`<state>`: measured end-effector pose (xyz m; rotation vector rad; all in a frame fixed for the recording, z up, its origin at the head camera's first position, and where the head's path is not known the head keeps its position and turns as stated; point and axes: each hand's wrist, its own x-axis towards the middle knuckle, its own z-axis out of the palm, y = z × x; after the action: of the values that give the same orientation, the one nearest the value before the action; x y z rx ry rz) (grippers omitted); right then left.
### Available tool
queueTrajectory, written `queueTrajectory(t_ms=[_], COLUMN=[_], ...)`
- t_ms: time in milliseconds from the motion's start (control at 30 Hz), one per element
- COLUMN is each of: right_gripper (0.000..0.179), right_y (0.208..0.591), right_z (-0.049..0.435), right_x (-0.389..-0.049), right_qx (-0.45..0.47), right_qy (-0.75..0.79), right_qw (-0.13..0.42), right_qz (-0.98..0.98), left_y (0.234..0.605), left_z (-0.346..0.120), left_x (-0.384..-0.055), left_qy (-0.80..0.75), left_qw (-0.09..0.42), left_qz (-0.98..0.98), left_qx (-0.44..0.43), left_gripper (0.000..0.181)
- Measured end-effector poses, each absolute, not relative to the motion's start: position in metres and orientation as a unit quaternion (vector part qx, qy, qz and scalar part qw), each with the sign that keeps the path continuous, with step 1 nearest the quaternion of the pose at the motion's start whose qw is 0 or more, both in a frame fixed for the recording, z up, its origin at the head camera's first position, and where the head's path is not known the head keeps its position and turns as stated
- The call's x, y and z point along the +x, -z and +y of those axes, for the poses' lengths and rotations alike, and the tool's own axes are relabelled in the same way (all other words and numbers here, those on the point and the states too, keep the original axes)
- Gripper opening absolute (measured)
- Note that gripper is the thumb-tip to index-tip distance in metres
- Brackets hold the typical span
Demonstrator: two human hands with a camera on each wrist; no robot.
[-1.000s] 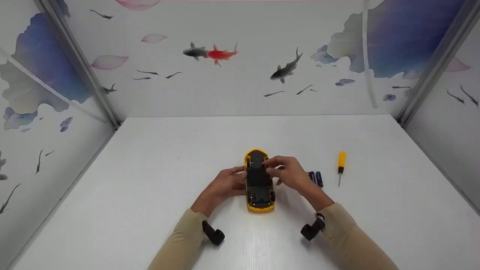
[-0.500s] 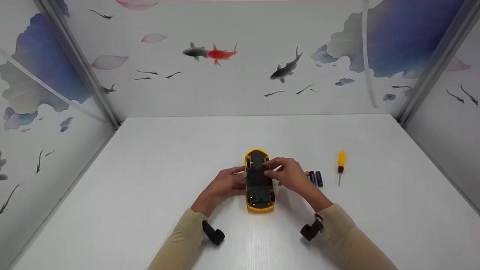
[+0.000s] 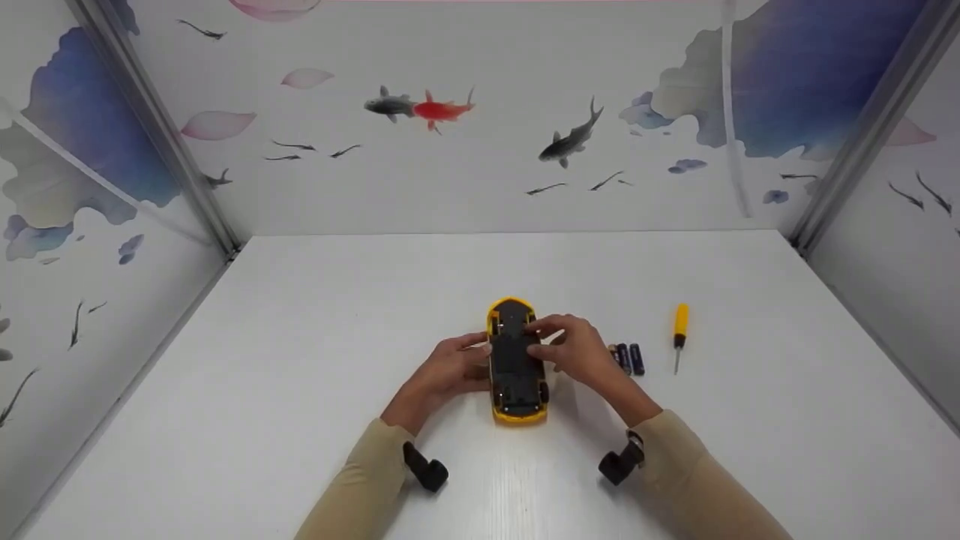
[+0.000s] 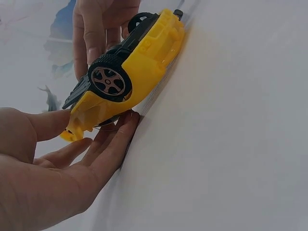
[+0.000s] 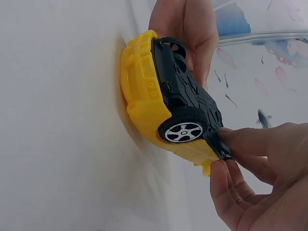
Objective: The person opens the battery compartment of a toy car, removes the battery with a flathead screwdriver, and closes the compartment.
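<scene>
A yellow toy car point(image 3: 519, 417) lies upside down, its black underside point(image 3: 517, 386) facing up. My left hand point(image 3: 450, 366) grips its left side; in the left wrist view the thumb point(image 4: 50, 125) is at the upper edge and the fingers reach beneath the yellow body. From the other side, my right hand point(image 3: 574, 345) pinches the car's edge just behind a front wheel, thumb point(image 5: 240, 139) on the black underside and fingertips point(image 5: 220, 168) against the side. The right fingers hide part of that edge.
Several dark blue batteries point(image 3: 637, 359) lie right of the right hand, partly hidden by it. Farther right is a yellow-handled screwdriver point(image 3: 681, 322), tip toward me. Printed panels point(image 3: 480, 187) wall the white table point(image 3: 337, 285) at the back and sides.
My right thumb has shifted slightly left over the underside. The dark panel in the underside's middle stands out less than before. The left hand keeps its hold and the car stays in place.
</scene>
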<state>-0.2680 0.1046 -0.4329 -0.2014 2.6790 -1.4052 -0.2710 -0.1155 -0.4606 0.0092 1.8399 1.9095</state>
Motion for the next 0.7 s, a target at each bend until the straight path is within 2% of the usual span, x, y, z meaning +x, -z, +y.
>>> queueTrajectory(t_ms=[233, 467, 567, 700], right_gripper=[0.033, 0.034, 0.041, 0.060], right_y=[0.4326, 0.4340, 0.4337, 0.4335], right_z=[0.1044, 0.1070, 0.1075, 0.1072], right_x=[-0.2679, -0.2714, -0.2726, -0.2722], right_qx=[-0.059, -0.036, -0.010, 0.009], right_qy=[0.449, 0.498, 0.513, 0.520], right_qw=[0.058, 0.057, 0.076, 0.120], right_qz=[0.889, 0.865, 0.855, 0.845], left_y=[0.4616, 0.4607, 0.4606, 0.4605], left_z=[-0.1150, -0.1146, -0.1142, -0.1140], left_x=[-0.2727, -0.2734, -0.2735, -0.2731], left_qy=[-0.698, -0.706, -0.709, -0.712], left_qw=[0.241, 0.242, 0.242, 0.240], left_qz=[0.674, 0.665, 0.662, 0.660], left_qx=[-0.006, -0.008, -0.011, -0.009], left_gripper=[0.053, 0.053, 0.053, 0.053])
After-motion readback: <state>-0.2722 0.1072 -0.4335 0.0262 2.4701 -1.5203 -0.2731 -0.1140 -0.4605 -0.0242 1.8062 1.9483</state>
